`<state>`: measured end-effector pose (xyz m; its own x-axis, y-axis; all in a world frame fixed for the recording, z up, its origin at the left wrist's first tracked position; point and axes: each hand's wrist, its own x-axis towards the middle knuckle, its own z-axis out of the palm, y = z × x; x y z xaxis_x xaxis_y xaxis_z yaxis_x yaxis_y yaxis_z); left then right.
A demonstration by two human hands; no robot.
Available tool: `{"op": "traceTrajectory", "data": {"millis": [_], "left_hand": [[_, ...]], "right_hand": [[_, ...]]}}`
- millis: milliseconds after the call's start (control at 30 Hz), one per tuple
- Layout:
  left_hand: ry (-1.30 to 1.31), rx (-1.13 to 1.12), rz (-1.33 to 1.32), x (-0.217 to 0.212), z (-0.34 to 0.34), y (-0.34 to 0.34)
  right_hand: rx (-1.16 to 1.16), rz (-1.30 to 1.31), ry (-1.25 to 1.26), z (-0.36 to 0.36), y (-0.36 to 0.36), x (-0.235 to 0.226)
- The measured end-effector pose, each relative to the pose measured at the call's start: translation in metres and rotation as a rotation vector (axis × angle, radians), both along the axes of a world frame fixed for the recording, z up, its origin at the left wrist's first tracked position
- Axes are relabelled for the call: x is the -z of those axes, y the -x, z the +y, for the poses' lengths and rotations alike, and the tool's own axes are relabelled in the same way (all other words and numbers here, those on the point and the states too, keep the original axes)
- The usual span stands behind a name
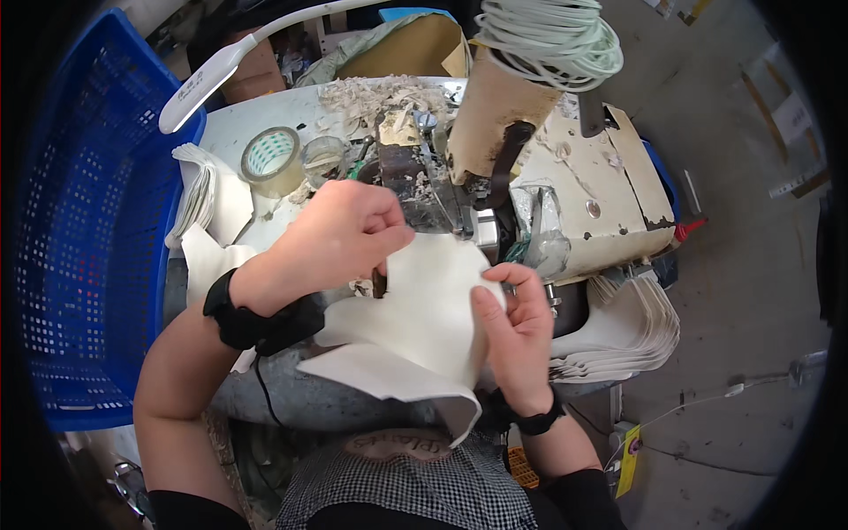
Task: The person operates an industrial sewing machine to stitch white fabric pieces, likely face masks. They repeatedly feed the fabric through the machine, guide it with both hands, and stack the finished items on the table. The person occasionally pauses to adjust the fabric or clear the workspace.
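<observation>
A white, leather-like cut piece (433, 309) with curved edges lies across the front of a worn cream-coloured machine (574, 225), and its near end folds over and hangs down. My left hand (349, 230) is closed, fingers curled at the piece's upper left edge. On the right edge, my right hand (519, 327) pinches the piece between thumb and fingers. The far edge of the piece meets the machine's metal part (486, 231); the exact contact there is hidden.
Stacked white pieces (632, 331) sit at the right, more folded ones (212, 199) at the left. A blue basket (97, 230) stands far left. Behind are a tape roll (271, 159), shavings (380, 93), a white lamp (208, 84) and a pale cord coil (552, 40) on a cylinder.
</observation>
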<state>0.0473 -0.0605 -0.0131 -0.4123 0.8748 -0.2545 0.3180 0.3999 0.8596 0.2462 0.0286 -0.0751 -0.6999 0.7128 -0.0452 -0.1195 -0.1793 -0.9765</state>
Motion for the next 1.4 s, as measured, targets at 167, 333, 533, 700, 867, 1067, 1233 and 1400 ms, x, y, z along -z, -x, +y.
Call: {"op": "traceTrajectory", "data": {"millis": [167, 333, 533, 700, 867, 1067, 1233, 1400], "left_hand": [[-0.108, 0.102, 0.229, 0.012, 0.016, -0.011], [-0.267, 0.253, 0.715, 0.022, 0.025, -0.016], [-0.719, 0.452, 0.495, 0.038, 0.012, -0.044], [-0.083, 0.650, -0.055, 0.002, 0.000, -0.013], [0.041, 0.668, 0.283, -0.024, 0.015, 0.026], [0.136, 0.750, 0.444, -0.029, 0.038, 0.052], [0.118, 0.771, 0.423, -0.022, 0.050, 0.065], [0.183, 0.756, 0.375, -0.024, 0.048, 0.064]], "right_hand": [[-0.127, -0.135, -0.136, 0.043, -0.014, -0.014], [-0.164, -0.190, -0.421, 0.083, -0.025, -0.042], [-0.023, -0.125, -0.584, 0.056, -0.064, -0.075], [0.168, 0.012, -0.545, 0.001, -0.077, -0.042], [-0.344, -0.120, -0.231, -0.022, -0.057, -0.022], [-0.495, 0.185, 0.273, -0.045, -0.022, -0.010], [-0.497, 0.244, 0.298, -0.047, -0.010, -0.007], [-0.496, 0.260, 0.241, -0.048, -0.010, -0.004]]}}
